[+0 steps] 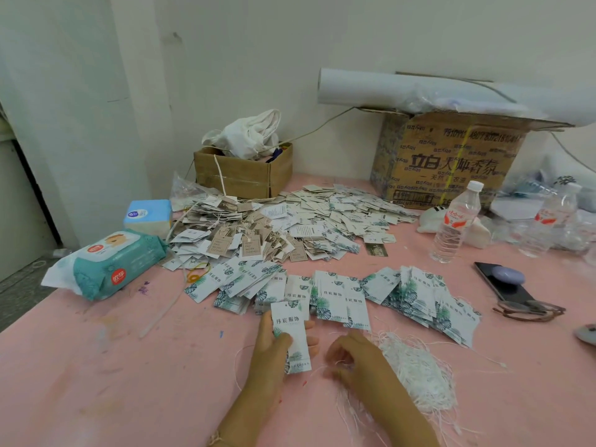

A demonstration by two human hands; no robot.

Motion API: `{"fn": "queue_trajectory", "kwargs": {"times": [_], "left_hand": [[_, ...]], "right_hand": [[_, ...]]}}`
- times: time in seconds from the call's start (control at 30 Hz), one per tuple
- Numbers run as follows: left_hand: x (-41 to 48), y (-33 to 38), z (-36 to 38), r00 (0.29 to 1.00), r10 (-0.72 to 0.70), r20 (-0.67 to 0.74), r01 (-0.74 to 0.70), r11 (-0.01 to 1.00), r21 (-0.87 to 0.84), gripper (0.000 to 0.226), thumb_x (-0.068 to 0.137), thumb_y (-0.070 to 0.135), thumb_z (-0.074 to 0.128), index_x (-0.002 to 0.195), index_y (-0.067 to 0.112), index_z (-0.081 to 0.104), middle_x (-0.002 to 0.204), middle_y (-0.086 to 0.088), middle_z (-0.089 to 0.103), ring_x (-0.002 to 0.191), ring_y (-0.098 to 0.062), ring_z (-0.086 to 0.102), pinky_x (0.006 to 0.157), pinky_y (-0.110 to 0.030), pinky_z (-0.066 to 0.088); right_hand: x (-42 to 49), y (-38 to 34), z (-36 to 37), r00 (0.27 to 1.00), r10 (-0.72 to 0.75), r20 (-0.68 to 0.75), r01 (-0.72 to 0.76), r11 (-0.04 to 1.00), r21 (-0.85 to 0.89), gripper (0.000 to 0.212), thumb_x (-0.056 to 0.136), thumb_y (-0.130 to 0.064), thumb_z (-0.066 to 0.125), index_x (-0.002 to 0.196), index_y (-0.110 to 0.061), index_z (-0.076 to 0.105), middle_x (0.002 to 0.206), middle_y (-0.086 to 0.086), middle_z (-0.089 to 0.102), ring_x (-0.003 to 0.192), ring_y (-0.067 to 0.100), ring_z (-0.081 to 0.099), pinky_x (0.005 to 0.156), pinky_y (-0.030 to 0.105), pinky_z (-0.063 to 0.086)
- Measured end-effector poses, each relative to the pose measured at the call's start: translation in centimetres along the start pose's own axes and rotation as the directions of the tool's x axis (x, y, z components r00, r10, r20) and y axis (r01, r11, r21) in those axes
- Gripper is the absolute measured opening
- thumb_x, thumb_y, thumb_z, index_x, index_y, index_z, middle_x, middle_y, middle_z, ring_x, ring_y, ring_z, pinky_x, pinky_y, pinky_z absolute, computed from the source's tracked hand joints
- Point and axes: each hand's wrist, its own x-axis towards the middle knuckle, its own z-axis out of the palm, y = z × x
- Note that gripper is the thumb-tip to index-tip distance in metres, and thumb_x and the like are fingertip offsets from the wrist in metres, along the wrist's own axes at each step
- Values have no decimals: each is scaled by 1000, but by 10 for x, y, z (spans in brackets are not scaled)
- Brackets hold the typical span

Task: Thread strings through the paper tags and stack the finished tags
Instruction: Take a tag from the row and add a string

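My left hand (272,345) grips a small stack of white paper tags with green leaf print (292,333), held upright above the pink table (113,366). My right hand (350,358) is beside it, fingers curled, pinching a thin white string (325,369) at the edge of a loose bundle of white strings (416,372). Rows of the same leaf-print tags (338,295) lie fanned out just beyond my hands. Farther back sits a big heap of mixed tags (280,227), several with strings attached.
A teal wet-wipe pack (113,262) and a tissue box (148,214) lie at the left. Two water bottles (454,224), a phone (503,282) and glasses (529,311) are at the right. Cardboard boxes (242,172) stand against the wall.
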Motion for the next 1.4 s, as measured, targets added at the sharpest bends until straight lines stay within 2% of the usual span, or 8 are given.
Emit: {"fn": "queue_trajectory", "kwargs": {"times": [0.23, 0.33, 0.47, 0.7, 0.83, 0.97, 1.1, 1.4], "left_hand": [[-1, -2, -4, 991, 111, 80, -123, 976, 180, 98, 93, -13, 34, 132, 75, 18, 108, 11, 73, 86, -30, 73, 64, -32, 58], [-1, -1, -3, 988, 122, 93, -139, 969, 205, 88, 92, -14, 30, 132, 63, 41, 110, 9, 73, 87, -28, 73, 67, -34, 59], [-4, 0, -1, 987, 107, 123, -137, 953, 269, 70, 90, -15, 27, 101, 35, 75, 107, 0, 73, 87, -24, 71, 70, -30, 58], [-5, 0, -2, 995, 78, 63, -91, 967, 236, 57, 90, -13, 31, 92, 20, 76, 97, -3, 75, 83, -25, 72, 64, -26, 56], [-4, -1, -1, 996, 68, 50, -79, 964, 252, 49, 92, -10, 42, 90, 24, 77, 88, -7, 75, 79, -23, 73, 64, -29, 58], [-4, -3, 1, 991, 112, 80, -130, 950, 283, 32, 88, 0, 66, 89, 30, 79, 95, 0, 75, 78, -17, 72, 63, -30, 58], [-4, -4, 1, 980, 142, 136, -187, 888, 420, 28, 81, 9, 77, 95, 33, 78, 104, 6, 74, 80, -6, 69, 54, -20, 54], [-5, -3, 1, 985, 101, 138, -143, 929, 342, 5, 74, 24, 79, 78, 21, 81, 78, 0, 74, 61, -17, 69, 41, -29, 47]], "right_hand": [[3, 1, 2, 999, 38, -3, -38, 997, -67, 7, 83, -15, 71, 83, -20, 65, 82, -14, 50, 69, -3, 45, 67, 10, 37], [0, 2, 3, 1000, 15, -28, -17, 998, -64, 22, 78, -21, 75, 88, -29, 57, 86, -14, 47, 69, -3, 44, 66, 10, 37], [2, 3, 1, 997, 65, -29, -68, 991, -119, 30, 75, -33, 78, 77, -32, 49, 83, -15, 44, 69, -2, 41, 63, 11, 35], [5, -2, 0, 990, 136, 40, -123, 963, -238, 34, 89, -34, 62, 68, -36, 36, 81, -16, 40, 79, 7, 42, 64, 17, 30], [2, -10, -2, 995, 66, -76, -91, 910, -405, 39, 96, -35, 49, 69, -37, 22, 81, -19, 34, 84, 8, 33, 68, 23, 22], [-1, -16, -3, 989, 75, -126, -85, 993, -77, 32, 98, -18, 47, 73, -32, 33, 72, -10, 50, 64, -1, 40, 58, 17, 26], [-7, -28, 0, 976, 179, -122, -139, 949, 283, 24, 99, -11, 44, 76, -17, 39, 56, -9, 45, 49, 0, 34, 49, 15, 29], [-13, -33, -8, 993, -27, -118, 39, 993, 109, 10, 99, -17, 49, 90, -12, 49, 61, -7, 48, 57, 6, 42, 57, 21, 33]]}}
